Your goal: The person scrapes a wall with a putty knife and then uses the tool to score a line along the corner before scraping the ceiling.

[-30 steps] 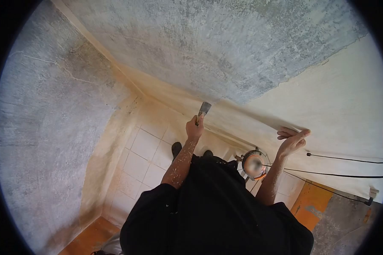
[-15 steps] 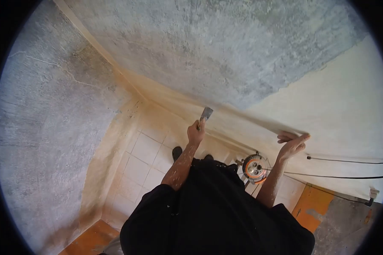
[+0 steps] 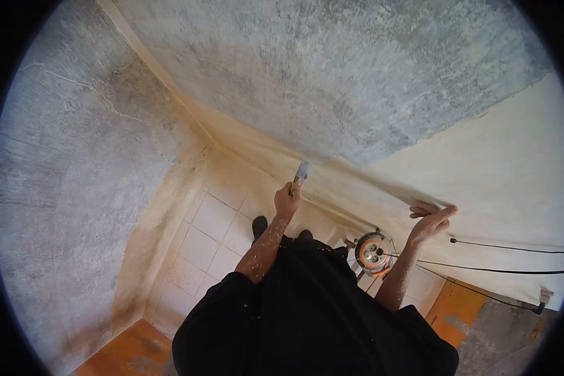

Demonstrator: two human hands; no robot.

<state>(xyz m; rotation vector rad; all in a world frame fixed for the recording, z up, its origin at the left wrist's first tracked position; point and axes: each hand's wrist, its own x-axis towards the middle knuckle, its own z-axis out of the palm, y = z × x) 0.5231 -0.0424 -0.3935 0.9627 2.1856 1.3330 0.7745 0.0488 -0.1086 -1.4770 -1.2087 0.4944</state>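
Note:
My left hand (image 3: 287,199) is closed around the handle of a scraper (image 3: 304,170). The scraper's flat metal blade points up at the wall, close to the lower edge of the bare grey patch (image 3: 282,81). Further right, my right hand (image 3: 431,223) is open, its fingers spread beside the pale part of the wall (image 3: 501,156). It holds nothing; whether it presses on the wall I cannot tell. White specks cover both forearms.
A round orange and grey device (image 3: 374,253), perhaps a cable reel, stands below between my arms. Black cables (image 3: 495,270) run along the wall at right. A second grey wall (image 3: 75,188) meets this one at left. Below lie white floor tiles (image 3: 216,216) and orange patches (image 3: 128,348).
The view has shifted slightly. The scraper blade has tilted a little and sits slightly lower. My right hand remains open by the wall.

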